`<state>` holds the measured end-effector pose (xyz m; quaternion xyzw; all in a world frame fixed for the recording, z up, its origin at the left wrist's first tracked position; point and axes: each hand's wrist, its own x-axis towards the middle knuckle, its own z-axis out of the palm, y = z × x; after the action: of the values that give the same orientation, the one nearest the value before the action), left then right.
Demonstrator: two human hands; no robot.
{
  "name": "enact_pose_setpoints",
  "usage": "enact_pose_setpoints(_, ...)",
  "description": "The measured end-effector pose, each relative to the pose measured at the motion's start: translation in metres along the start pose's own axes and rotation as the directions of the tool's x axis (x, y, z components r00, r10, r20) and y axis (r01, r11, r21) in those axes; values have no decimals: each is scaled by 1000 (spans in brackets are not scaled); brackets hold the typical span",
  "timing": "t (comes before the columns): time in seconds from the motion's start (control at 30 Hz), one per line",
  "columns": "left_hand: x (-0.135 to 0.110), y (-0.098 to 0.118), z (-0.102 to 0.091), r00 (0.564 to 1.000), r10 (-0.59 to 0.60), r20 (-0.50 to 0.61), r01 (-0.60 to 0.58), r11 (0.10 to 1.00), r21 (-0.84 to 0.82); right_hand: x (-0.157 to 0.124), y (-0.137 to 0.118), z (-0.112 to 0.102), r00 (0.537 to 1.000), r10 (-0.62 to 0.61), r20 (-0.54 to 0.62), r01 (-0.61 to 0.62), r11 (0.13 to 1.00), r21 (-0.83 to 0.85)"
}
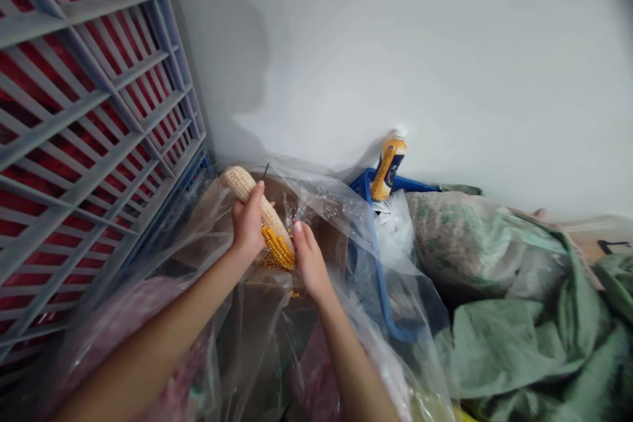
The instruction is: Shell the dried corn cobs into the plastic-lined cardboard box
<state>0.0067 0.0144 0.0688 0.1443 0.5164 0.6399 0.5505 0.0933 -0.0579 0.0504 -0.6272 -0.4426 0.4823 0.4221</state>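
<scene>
A corn cob (278,247) slants across the middle of the view. Its upper part is bare and pale, while yellow kernels still cover the lower end. My left hand (248,223) is wrapped round the middle of the cob, thumb on top. At the cob's lower right end my right hand (310,257) is closed against it, thumb by the kernels; its other fingers are partly hidden. A thin dark rod (266,170) sticks up just beyond my left thumb; I cannot tell whether the hand holds it. Loose kernels (294,294) lie below, on the clear plastic sheet (237,336) or box beneath.
An open cardboard box (336,237) lined with the plastic stands under my hands. Slatted plastic crates (99,99) rise at left. To the right are a blue basket (388,306), a yellow bottle (388,168), a stuffed sack (475,244) and green cloth (519,343). A white wall (395,46) closes the back.
</scene>
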Motion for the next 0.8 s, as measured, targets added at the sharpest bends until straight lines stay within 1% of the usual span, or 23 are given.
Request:
enact_pose_setpoints(0.07, 3, 2, 0, 1000, 19, -12, -19, 1000, -7, -5, -4, -2, 997, -64, 30, 69, 979, -191)
enact_pose_setpoints(0.1, 3, 2, 0, 1000, 29, -7, -29, 1000, -1, -7, -4, -1, 995, -93, 47, 103, 953, -284)
enact_pose_setpoints(0.17, 0, 1, 1, 999, 45, 2, -45, 999, 17, -11, -3, 2, 987, -147, 67, 162, 874, -458)
enact_pose_setpoints(0.23, -4, -1, 1, 999, 45, 2, -45, 999, 27, -12, -1, 6, 984, -173, 48, 169, 797, -580)
enact_pose_setpoints(0.27, -5, -1, 2, 999, 43, 3, -43, 999, 29, -13, 0, 8, 983, -178, 35, 162, 779, -606)
enact_pose_setpoints(0.33, -7, -2, 2, 999, 33, 13, -33, 999, 35, -13, 1, 10, 983, -183, 11, 154, 791, -592)
enact_pose_setpoints(0.4, -8, -3, 2, 999, 24, 26, -25, 999, 47, -14, 2, 13, 984, -176, -16, 141, 837, -529)
enact_pose_setpoints(0.5, -8, -3, 2, 999, 14, 48, -17, 998, 55, -12, 5, 15, 985, -153, -79, 112, 918, -380)
enact_pose_setpoints(0.57, -9, -2, 2, 998, 2, 70, -6, 999, 52, -9, 6, 12, 986, -118, -117, 84, 962, -261)
enact_pose_setpoints(0.63, -8, -1, 2, 997, -32, 76, 29, 999, 35, -5, 5, 7, 994, -66, -88, 50, 984, -172)
enact_pose_setpoints(0.7, -5, 1, 2, 997, -55, 55, 55, 998, 10, -2, 3, -1, 999, -39, -14, 36, 990, -138)
enact_pose_setpoints(0.73, -3, 2, 2, 998, -53, 36, 53, 999, -3, -2, 1, -4, 999, -46, 19, 48, 988, -146)
enact_pose_setpoints(0.8, 0, 4, 1, 1000, -30, -5, 30, 999, -21, -4, -2, -7, 993, -100, 65, 113, 962, -247)
